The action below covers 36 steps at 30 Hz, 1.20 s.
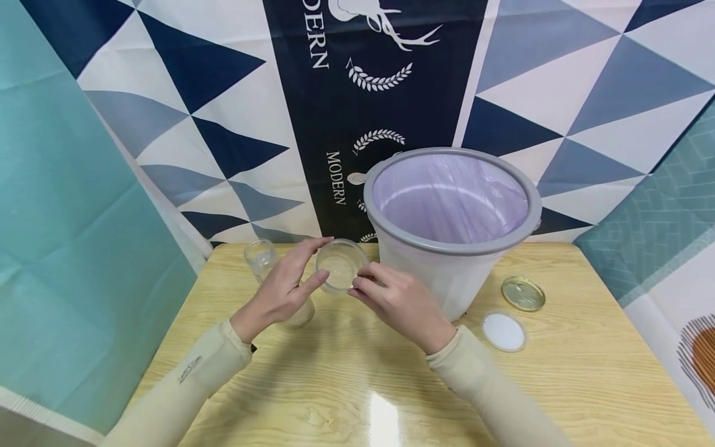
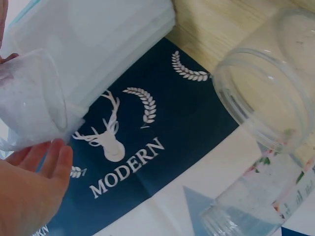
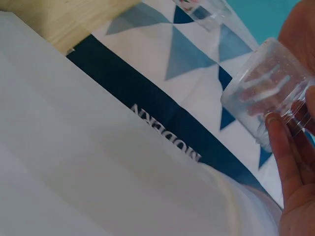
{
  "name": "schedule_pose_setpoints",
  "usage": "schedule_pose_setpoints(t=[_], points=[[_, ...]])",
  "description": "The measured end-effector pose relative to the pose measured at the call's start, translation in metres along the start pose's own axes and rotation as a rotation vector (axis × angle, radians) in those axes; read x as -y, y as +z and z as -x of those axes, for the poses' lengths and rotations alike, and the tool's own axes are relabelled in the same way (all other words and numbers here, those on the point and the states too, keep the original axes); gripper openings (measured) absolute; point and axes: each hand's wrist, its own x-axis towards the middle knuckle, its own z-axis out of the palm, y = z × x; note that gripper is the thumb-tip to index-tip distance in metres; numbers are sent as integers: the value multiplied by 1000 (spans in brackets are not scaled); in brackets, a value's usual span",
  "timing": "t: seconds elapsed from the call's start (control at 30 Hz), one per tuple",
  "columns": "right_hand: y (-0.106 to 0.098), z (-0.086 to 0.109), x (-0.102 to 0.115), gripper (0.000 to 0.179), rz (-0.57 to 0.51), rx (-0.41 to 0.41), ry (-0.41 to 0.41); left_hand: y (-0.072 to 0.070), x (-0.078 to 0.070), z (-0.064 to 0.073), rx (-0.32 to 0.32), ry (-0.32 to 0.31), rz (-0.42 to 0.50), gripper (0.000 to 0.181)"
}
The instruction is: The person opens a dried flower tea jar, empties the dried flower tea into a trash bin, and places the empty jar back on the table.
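Observation:
A clear plastic jar [image 1: 342,267] is between my two hands, its round mouth facing up toward the head camera. My left hand [image 1: 283,287] holds it from the left, thumb and fingers spread around its side. On the other side my right hand [image 1: 398,299] pinches it near the rim with curled fingers. In the right wrist view the jar [image 3: 266,88] has see-through walls with glossy streaks, and fingertips press on its lower edge. The left wrist view has the jar [image 2: 34,98] tilted above my left fingers.
Left of the hands stand another clear jar [image 2: 266,93] and a clear bottle [image 2: 261,196] with a floral print. A white bin [image 1: 430,273] with a purple liner rises just behind my right hand. Right of it lie a gold lid [image 1: 523,293] and a white lid [image 1: 504,331].

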Motion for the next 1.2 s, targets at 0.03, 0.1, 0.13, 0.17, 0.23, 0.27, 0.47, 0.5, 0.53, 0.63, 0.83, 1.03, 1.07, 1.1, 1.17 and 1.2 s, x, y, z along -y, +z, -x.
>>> schedule_pose_setpoints(t=[0.03,0.1,0.13,0.17,0.23,0.27,0.47,0.5,0.53,0.63,0.83,1.03,1.07,1.1,1.17,1.2], points=[[4,-1,-1,11,8,5,14,1,2,-1,-4,-27,-10,55],[13,-2,-3,11,18,15,45,3,5,-3,-17,-77,-28,52],[17,-2,-4,11,19,21,63,4,7,-4,-25,-104,-34,51],[22,-3,-5,11,18,27,82,6,8,-6,-28,-133,-40,51],[31,-3,-8,10,20,41,123,9,11,-10,-28,-182,-56,53],[36,-3,-10,10,25,50,141,12,13,-12,-24,-205,-65,54],[60,-3,-17,9,55,111,201,25,21,-21,1,-339,-113,58],[63,-3,-19,8,53,123,210,26,22,-22,9,-361,-121,59],[66,-3,-20,8,49,135,220,28,24,-24,16,-383,-126,61],[76,-2,-24,9,51,175,255,32,30,-27,55,-438,-141,65],[95,4,-30,16,60,282,295,37,43,-30,162,-502,-155,69],[106,11,-30,17,57,384,302,42,55,-29,282,-569,-131,71],[107,13,-30,17,61,398,303,42,57,-29,299,-582,-124,71],[109,13,-30,16,62,407,302,43,58,-29,316,-592,-119,72],[111,15,-31,15,67,418,302,44,61,-29,349,-604,-116,72],[113,15,-31,14,75,425,297,45,62,-29,365,-607,-116,71]])
